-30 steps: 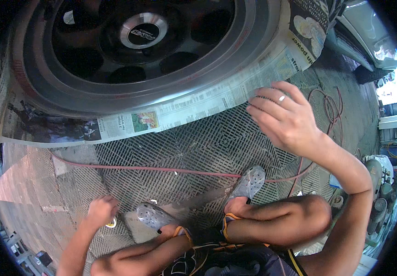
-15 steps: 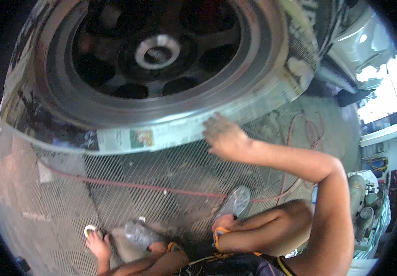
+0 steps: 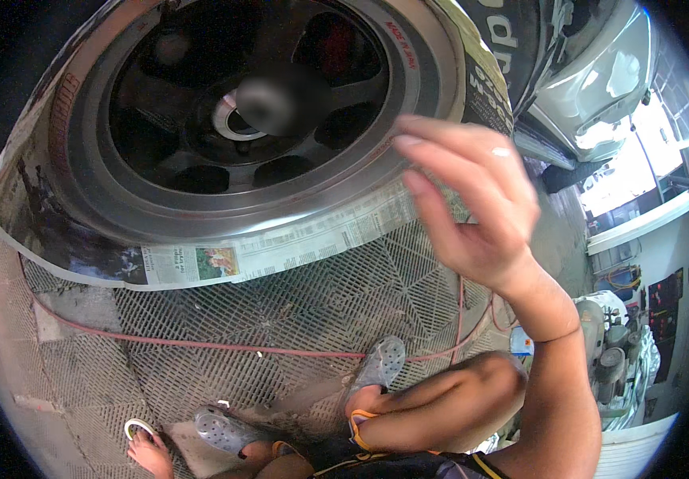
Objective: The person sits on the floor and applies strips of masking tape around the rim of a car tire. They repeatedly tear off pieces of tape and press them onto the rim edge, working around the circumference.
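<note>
A large wheel [image 3: 160, 195] with a grey rim and dark spokes fills the upper part of the view. Newspaper strips [image 3: 280, 259] circle its outer edge and cover the tyre. My right hand [image 3: 480, 199] is raised in front of the wheel's right side, fingers spread and bent, holding nothing; a ring is on one finger. Low at the left, my left hand [image 3: 151, 457] has its fingers closed on a white ring-shaped roll of tape [image 3: 133, 425]. The wheel's centre is partly blurred.
Ridged floor tiles [image 3: 280, 311] lie below the wheel, with a red hose [image 3: 200, 344] running across them. My feet in grey clogs [image 3: 382, 363] stand near it. A white car [image 3: 600, 96] is at the upper right, and machinery under plastic [image 3: 624, 359] stands at the right.
My right hand has come off the newspaper edge and risen up and to the right, its fingers apart. My left hand keeps the tape roll. The whole view has shifted slightly.
</note>
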Available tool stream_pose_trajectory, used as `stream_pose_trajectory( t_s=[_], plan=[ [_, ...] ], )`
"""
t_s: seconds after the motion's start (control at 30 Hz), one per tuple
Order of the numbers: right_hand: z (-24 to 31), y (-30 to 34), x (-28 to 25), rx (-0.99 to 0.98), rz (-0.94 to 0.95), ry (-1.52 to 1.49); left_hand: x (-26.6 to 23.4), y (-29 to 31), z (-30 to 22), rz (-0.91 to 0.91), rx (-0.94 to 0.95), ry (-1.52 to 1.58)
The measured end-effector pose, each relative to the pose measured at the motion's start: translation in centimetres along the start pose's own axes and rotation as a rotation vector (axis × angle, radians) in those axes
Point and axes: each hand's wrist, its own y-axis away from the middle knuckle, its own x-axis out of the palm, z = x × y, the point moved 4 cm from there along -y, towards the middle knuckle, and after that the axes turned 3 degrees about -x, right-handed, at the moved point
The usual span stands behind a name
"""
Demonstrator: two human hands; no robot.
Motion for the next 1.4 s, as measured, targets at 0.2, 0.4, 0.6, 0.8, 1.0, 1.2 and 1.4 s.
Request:
stream_pose_trajectory(
  t_s=[0.2,0.4,0.6,0.8,1.0,1.2,1.4],
  plan=[
    [0.5,-1.6,-0.7,0.091,0.083,0.021,0.7,0.2,0.1,0.002,-0.019,-0.007],
    [-1.1,-1.2,0.8,0.161,0.116,0.13,-0.5,0.4,-1.5,0.041,-0.018,0.059],
    [-1.5,-2.0,2.3,0.172,-0.009,0.063,0.3,1.0,-0.3,0.032,-0.026,0.053],
    [-1.8,-2.1,2.1,0.172,-0.019,0.1,0.4,0.7,-0.8,0.006,-0.005,0.052],
    [-1.7,-3.0,2.5,0.097,-0.068,0.128,0.1,0.7,-0.9,0.016,-0.026,0.063],
    [-0.4,-5.7,3.6,-0.084,-0.077,0.221,0.2,0.7,-0.9,0.018,-0.042,0.061],
    [0.9,-6.9,3.6,0.046,0.01,0.309,0.2,0.8,-0.9,0.02,-0.048,0.076]
  ],
)
